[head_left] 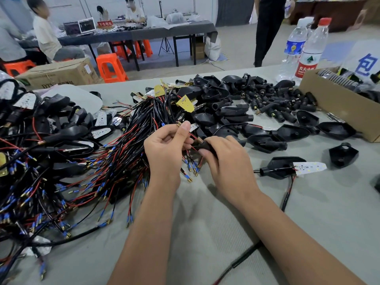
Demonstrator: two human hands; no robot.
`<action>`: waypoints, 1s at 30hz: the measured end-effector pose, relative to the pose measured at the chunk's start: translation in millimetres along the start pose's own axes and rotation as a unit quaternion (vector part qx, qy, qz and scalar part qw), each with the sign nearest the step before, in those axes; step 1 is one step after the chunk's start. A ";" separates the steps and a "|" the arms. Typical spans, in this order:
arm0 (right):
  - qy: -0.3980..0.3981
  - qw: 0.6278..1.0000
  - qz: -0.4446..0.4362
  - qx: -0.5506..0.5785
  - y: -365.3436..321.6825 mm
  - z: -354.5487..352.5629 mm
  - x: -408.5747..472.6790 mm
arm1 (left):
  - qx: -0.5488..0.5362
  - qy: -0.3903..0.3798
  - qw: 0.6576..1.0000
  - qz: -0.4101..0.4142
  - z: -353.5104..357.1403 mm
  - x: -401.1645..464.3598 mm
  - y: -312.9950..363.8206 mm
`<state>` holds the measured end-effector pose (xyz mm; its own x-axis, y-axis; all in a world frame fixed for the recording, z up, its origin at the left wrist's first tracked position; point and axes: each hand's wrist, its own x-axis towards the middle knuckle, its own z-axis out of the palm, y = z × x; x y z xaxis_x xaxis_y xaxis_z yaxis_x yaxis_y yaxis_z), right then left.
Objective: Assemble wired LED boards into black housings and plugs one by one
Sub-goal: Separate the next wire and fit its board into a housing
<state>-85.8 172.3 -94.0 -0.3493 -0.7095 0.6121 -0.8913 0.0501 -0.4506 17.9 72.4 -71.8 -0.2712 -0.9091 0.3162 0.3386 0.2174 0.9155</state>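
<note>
- Left hand (pixel 164 145): thumb and fingers pinching thin red wires with brass tips (pixel 190 135), raised over the grey-green mat table (pixel 216 233).
- Right hand (pixel 224 159): fingers curled round a small black plastic plug (pixel 203 146), touching the wires.
- Beside, right: black housing with white LED board (pixel 287 167).
- Left: tangled red-black wire pile (pixel 82 171).
</note>
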 end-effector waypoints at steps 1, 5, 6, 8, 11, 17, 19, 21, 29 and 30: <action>0.003 1.000 -0.004 -0.002 -1.1 0.2 0.0 | -0.020 0.015 1.000 -0.016 1.9 -0.7 -0.3; -0.007 1.000 -0.007 -0.008 0.8 2.9 -0.3 | -0.057 0.054 0.995 -0.053 8.9 -3.6 -2.0; -0.007 1.000 -0.003 -0.001 2.5 3.5 -0.8 | -0.051 0.054 0.996 -0.051 9.2 -3.8 -2.3; -0.002 1.000 0.002 0.024 5.7 4.4 -1.9 | -0.041 0.035 0.997 -0.052 8.5 -3.3 -2.2; 0.003 0.999 0.014 0.050 10.1 5.4 -3.3 | -0.059 -0.020 0.994 -0.093 4.8 -1.6 -1.2; 0.009 0.998 0.022 0.065 12.9 5.3 -3.5 | 0.020 -0.071 0.992 -0.106 -5.9 -0.1 -3.4; 0.005 0.998 0.023 0.062 12.5 5.1 -3.3 | 0.042 -0.072 0.992 -0.092 -7.5 0.7 -3.2; 0.003 0.998 0.024 0.058 11.8 5.3 -3.0 | 0.061 -0.064 0.994 -0.069 -7.5 1.2 -3.1; 0.005 0.998 0.036 0.055 12.4 5.2 -4.5 | -0.021 0.042 0.998 -0.046 -11.1 7.3 2.9; 0.004 0.999 0.034 0.040 11.9 5.2 -4.6 | -0.029 0.058 0.997 -0.046 -13.8 8.7 3.6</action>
<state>-93.3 172.5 -105.5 -0.4105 -0.7010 0.5831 -0.8397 0.0413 -0.5415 29.1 60.4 -69.1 -0.1981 -0.9603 0.1963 0.3694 0.1124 0.9224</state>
